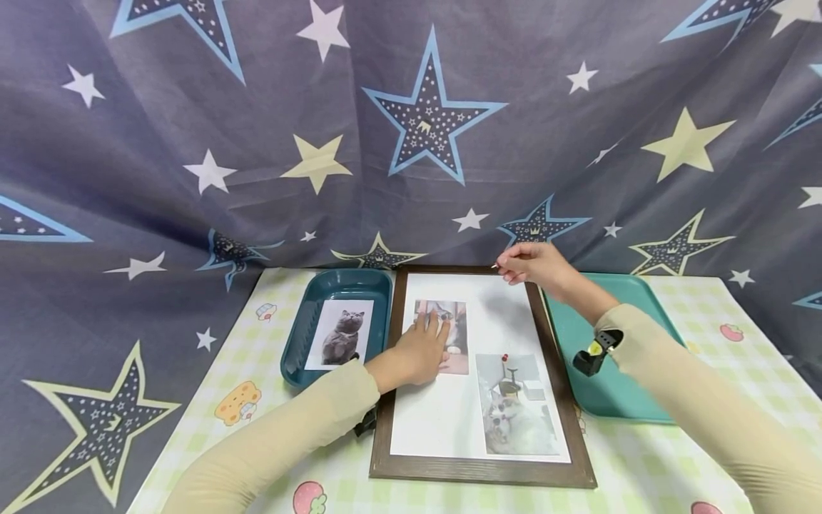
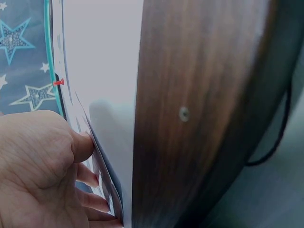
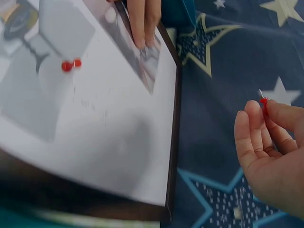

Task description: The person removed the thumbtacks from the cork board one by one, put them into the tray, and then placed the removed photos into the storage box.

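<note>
Head view: left hand [image 1: 417, 355], fingers outstretched, rests on photo [image 1: 459, 335] over board [image 1: 433, 425]; right hand [image 1: 531, 265], apart, pinches red pin [image 3: 264, 100], aim unclear; likely pinning, next calling for steady placement.

Starry curtain [image 1: 257, 121] rises behind tabletop's [image 1: 700, 307] far edge, barring reach beyond. Framed board [image 1: 481, 469] sits close between blue tray [image 1: 380, 314] and green tray [image 1: 629, 392]; gaps too tight for hand. Left sleeve [image 1: 282, 435] crosses near-left corner; right sleeve [image 1: 713, 421] overhangs green tray. Standing pin [image 1: 505, 357] juts from board. Room along far stretches of left, right edges, outside trays.
</note>
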`<action>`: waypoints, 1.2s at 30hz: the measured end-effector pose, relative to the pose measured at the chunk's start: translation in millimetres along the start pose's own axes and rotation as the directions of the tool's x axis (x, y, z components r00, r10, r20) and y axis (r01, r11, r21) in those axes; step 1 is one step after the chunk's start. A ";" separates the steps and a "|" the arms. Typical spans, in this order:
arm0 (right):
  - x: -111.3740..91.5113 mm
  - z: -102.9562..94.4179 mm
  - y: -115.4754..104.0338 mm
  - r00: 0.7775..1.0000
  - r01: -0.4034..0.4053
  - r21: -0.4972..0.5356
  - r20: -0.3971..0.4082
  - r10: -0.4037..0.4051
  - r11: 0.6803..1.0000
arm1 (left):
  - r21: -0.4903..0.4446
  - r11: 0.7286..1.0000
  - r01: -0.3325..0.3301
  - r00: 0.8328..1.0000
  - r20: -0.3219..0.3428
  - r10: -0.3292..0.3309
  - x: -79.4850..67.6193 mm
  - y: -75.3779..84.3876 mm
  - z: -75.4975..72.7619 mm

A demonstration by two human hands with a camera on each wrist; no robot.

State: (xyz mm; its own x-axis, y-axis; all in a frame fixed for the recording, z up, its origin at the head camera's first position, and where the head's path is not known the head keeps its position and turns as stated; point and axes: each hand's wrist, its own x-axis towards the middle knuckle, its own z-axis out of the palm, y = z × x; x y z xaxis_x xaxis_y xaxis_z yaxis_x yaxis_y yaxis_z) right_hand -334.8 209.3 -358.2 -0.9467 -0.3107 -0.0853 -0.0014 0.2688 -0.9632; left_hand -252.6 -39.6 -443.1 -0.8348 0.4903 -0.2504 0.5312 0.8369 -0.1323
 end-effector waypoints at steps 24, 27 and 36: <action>-30.1 -81.6 40.0 0.988 -0.071 0.073 -0.134 0.080 0.995 | -0.034 0.999 -0.002 1.000 0.009 0.003 -2.1 -1.3 -1.1; -31.4 -87.2 47.1 0.986 -0.085 0.123 -0.134 0.101 0.989 | -0.034 0.999 -0.008 1.000 0.007 0.008 -2.6 -1.2 -1.4; -31.4 -102.4 64.5 0.973 -0.132 0.153 -0.167 0.158 0.979 | -0.041 0.999 -0.003 1.000 0.005 0.003 -2.5 -1.5 -2.0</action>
State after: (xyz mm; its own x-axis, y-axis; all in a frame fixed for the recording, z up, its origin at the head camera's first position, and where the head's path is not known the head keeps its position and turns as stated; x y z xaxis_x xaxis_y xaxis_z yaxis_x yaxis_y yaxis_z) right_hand -338.2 329.7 -391.5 -0.9754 -0.1078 -0.1924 0.1733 0.1650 -0.9710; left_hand -251.6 -41.6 -440.4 -0.8325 0.4915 -0.2558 0.5271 0.8448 -0.0923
